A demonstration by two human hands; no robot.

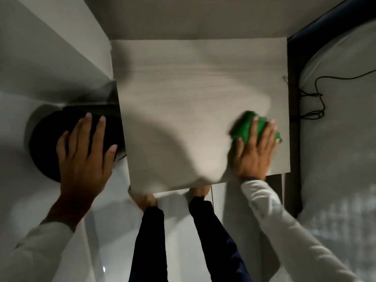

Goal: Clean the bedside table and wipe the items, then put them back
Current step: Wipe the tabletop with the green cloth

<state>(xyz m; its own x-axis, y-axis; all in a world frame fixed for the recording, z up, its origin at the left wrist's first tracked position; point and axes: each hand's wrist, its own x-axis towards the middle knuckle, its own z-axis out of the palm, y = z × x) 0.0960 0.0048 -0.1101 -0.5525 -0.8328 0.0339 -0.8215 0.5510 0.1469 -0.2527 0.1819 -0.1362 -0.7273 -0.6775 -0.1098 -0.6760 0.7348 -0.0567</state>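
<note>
The bedside table [183,94] has a pale wood-grain top and fills the middle of the head view. My right hand [254,153] lies flat with spread fingers on a green cloth [247,124], pressing it onto the table's near right corner. The cloth is blurred. My left hand [81,157] hovers with fingers apart over a round black object [48,143] standing on the floor left of the table; I cannot tell whether it touches it. No items stand on the table top.
A white bed [337,139] with a black cable [317,102] lies close along the table's right side. A white wall panel [50,47] sits at left. My legs and bare feet [146,200] stand at the table's front edge on a glossy white floor.
</note>
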